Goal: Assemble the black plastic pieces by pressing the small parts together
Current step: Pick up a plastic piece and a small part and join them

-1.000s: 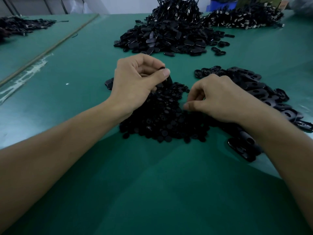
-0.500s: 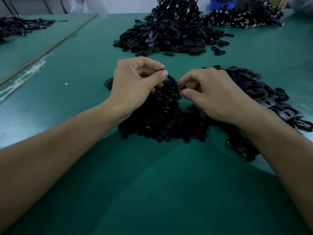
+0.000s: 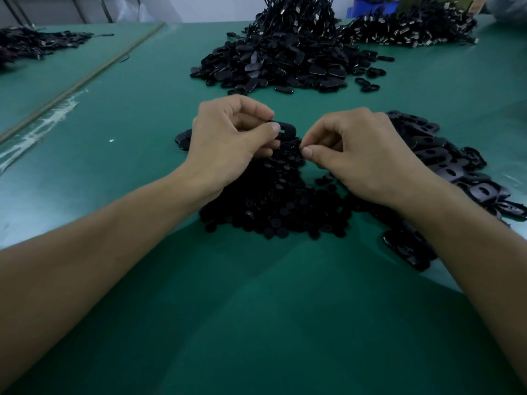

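Note:
My left hand [image 3: 228,141] pinches a flat black plastic piece with an oval slot [image 3: 286,130] between thumb and fingers, above a heap of small round black buttons [image 3: 273,201]. My right hand [image 3: 362,155] sits just to the right, thumb and forefinger pinched together at the heap's top; a small black part seems held there, too dark to make out. A pile of flat slotted black pieces [image 3: 445,161] lies under and beyond my right wrist.
On the green table [image 3: 256,323], a large mound of black pieces [image 3: 273,67] sits at the back centre. Black corded parts with metal tips [image 3: 410,32] lie back right, another dark pile [image 3: 31,44] far left. A wooden strip [image 3: 82,81] runs diagonally at left.
My right hand rose from the button heap toward my left hand, then drew back slightly. The left hand lifted the slotted piece a little, so it shows beyond the thumb.

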Tool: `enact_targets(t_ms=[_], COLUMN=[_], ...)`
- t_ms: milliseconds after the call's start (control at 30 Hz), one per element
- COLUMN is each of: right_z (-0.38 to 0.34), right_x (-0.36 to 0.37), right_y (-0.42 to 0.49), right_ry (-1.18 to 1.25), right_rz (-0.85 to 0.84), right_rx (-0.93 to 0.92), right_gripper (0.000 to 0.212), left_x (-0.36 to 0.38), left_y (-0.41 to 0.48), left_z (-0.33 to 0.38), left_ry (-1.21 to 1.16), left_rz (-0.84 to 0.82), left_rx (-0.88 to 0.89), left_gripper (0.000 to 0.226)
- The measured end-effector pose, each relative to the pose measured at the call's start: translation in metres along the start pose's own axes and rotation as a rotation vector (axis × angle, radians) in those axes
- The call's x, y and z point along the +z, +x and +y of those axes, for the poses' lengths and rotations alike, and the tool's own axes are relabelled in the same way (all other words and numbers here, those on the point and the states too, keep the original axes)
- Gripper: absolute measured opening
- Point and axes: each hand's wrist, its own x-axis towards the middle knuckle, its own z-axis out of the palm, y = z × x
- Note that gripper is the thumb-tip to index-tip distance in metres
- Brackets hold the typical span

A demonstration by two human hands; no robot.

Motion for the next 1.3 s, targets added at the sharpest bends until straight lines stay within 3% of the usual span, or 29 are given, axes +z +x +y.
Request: enact_targets(t_ms=[400, 767, 1300], right_z=[-0.007, -0.012, -0.017], right_x=[0.003, 0.007, 0.005], right_y=[0.001, 0.000, -0.003], right_ry=[0.191, 0.223, 0.171], right_rz=[0.144, 0.192, 0.216], right_rx=[0.048, 0.073, 0.135], right_gripper=[0.016, 0.020, 0.033], left_x=[0.006, 0.010, 0.011], left_y=[-0.005, -0.007, -0.009], left_z=[0.002, 0.005, 0.006], left_ry=[0.021, -0.009, 0.124], left_rz=[-0.099, -0.108, -0.146], left_rx=[0.052, 0.044, 0.117], left_gripper=[0.015, 0.016, 0.015])
